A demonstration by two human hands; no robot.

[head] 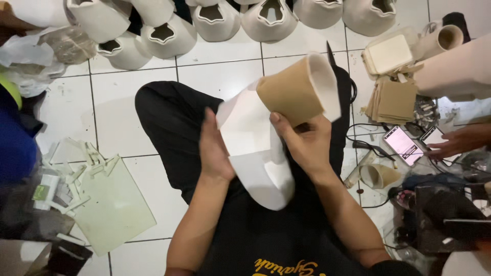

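From the head view, the right hand (306, 145) is gripping the tan end of a curved white shoe-upper piece (258, 153) over the lap, while the left hand (214, 149) is lying open and flat against its white side. Looks light and floppy to me, probably foam-backed, so I'd be pinching the tan collar (291, 92), not the loose white flap

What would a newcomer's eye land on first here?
Dead centre, the right hand holds a rolled tan sheet over a curved white sheet that the left hand steadies. Above, a row of white shaped shells lines the tiled floor; a lit phone lies at right.
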